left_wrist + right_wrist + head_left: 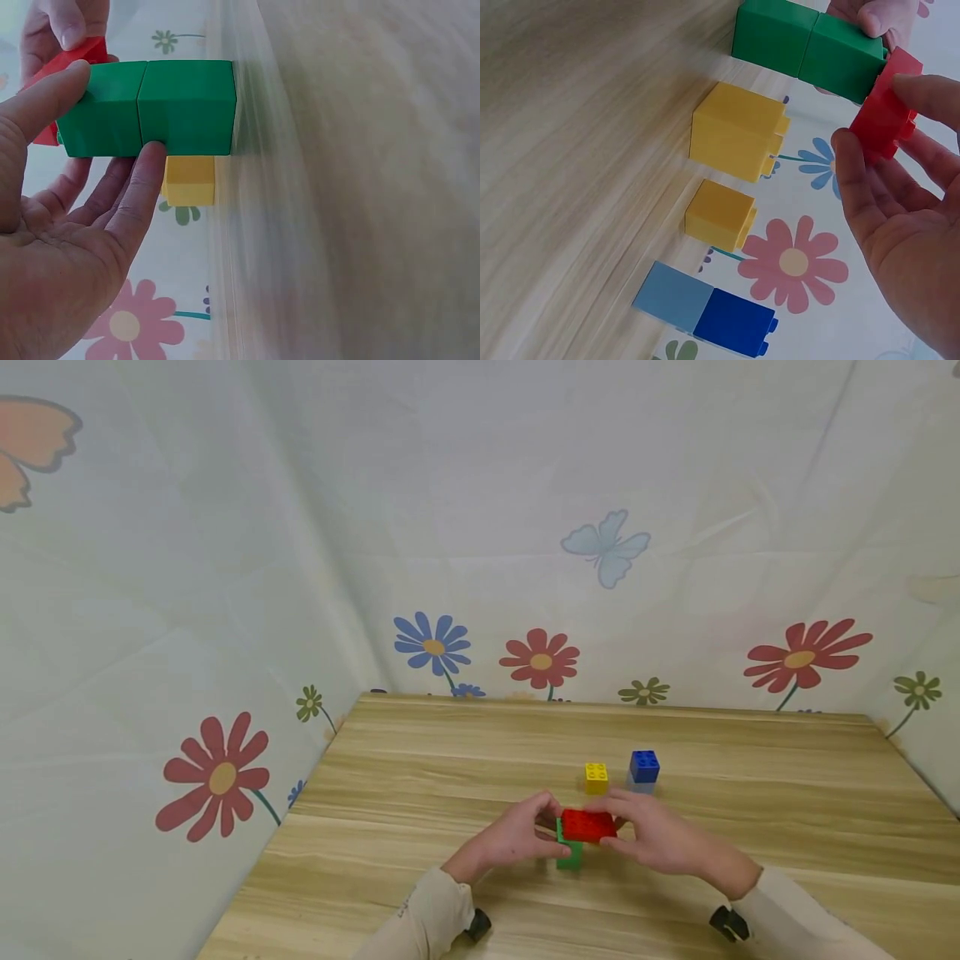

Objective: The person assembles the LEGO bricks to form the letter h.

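A stack of two green bricks (187, 109) stands on the table between the hands. My left hand (513, 835) pinches it, thumb on one side and fingertips on the other. Over its upper end lies a red brick (588, 827), which juts out to the right. In the right wrist view the red brick (889, 105) looks slightly tilted against the top of the green stack. My right hand (667, 839) grips the red brick between thumb and fingers.
Beyond the hands stand a small yellow brick (718, 216) and a larger yellow block (735, 131), which the head view hides. Behind to the right, a dark blue brick (644, 766) sits on a light blue one (641, 787). A flowered cloth (487, 527) hangs behind the wooden table (450, 735).
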`<state>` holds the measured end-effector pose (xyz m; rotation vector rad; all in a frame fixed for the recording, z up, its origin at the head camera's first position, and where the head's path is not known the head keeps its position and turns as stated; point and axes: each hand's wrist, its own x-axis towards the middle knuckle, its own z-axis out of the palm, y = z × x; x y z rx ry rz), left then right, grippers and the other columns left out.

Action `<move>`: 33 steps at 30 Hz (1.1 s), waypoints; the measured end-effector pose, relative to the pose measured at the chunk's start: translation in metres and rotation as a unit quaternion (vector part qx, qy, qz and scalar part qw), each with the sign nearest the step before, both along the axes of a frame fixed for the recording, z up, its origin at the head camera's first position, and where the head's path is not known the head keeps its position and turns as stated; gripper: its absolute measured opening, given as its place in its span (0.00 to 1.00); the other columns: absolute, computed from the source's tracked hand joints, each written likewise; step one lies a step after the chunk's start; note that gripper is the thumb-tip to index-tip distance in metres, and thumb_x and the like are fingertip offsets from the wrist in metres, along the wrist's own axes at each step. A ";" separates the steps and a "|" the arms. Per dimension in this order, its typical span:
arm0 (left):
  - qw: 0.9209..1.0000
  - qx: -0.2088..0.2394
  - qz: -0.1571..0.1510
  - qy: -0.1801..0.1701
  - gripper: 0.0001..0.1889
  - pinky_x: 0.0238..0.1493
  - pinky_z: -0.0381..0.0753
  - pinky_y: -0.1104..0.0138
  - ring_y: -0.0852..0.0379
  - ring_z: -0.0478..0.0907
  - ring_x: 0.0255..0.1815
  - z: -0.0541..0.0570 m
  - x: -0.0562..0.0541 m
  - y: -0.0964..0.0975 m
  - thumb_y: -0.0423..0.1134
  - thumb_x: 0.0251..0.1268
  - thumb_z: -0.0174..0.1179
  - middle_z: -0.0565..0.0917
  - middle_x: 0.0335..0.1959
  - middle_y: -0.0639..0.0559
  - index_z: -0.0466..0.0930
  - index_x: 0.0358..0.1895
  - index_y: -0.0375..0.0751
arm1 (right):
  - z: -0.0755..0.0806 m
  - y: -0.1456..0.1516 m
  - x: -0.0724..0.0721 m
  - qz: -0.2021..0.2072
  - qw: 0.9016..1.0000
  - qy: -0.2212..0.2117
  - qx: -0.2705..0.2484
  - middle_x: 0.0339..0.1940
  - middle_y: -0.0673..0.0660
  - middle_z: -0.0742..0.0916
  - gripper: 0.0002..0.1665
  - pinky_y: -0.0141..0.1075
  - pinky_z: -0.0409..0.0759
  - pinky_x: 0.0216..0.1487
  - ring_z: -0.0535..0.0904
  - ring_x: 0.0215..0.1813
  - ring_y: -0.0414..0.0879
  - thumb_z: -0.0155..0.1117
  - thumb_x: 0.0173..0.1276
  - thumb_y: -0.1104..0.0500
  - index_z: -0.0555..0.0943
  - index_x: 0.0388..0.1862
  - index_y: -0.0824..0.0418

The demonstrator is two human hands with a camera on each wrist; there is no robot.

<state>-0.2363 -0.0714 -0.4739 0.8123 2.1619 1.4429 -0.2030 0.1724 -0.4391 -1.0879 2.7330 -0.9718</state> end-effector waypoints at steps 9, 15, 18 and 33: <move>1.000 -0.010 0.006 -0.003 0.18 0.45 0.78 0.72 0.65 0.76 0.45 0.001 0.001 0.001 0.34 0.56 0.68 0.78 0.43 0.58 0.70 0.46 0.45 | 0.003 -0.001 0.004 -0.005 1.000 0.005 0.020 0.52 0.48 0.80 0.24 0.37 0.78 0.40 0.73 0.44 0.41 0.65 0.65 0.56 0.75 0.60 0.52; 1.000 0.001 0.002 0.004 0.17 0.45 0.78 0.72 0.64 0.77 0.45 0.000 0.001 0.001 0.35 0.57 0.68 0.78 0.44 0.58 0.71 0.46 0.44 | 0.004 -0.002 0.003 0.000 1.000 -0.005 0.023 0.52 0.46 0.79 0.23 0.36 0.78 0.39 0.73 0.44 0.40 0.63 0.66 0.55 0.75 0.61 0.51; 1.000 0.006 0.001 0.009 0.17 0.45 0.78 0.71 0.64 0.76 0.46 0.000 0.002 0.002 0.35 0.57 0.68 0.78 0.44 0.58 0.71 0.47 0.44 | 0.004 -0.003 0.003 0.002 1.000 -0.013 0.019 0.51 0.45 0.79 0.23 0.36 0.78 0.38 0.73 0.42 0.39 0.63 0.66 0.56 0.74 0.60 0.50; 1.000 0.018 0.002 0.023 0.17 0.44 0.78 0.71 0.64 0.77 0.46 0.000 0.003 0.003 0.35 0.57 0.67 0.79 0.44 0.58 0.71 0.46 0.45 | 0.002 -0.003 0.005 -0.005 1.000 -0.023 -0.001 0.51 0.47 0.79 0.24 0.36 0.80 0.38 0.74 0.43 0.40 0.65 0.65 0.53 0.75 0.61 0.49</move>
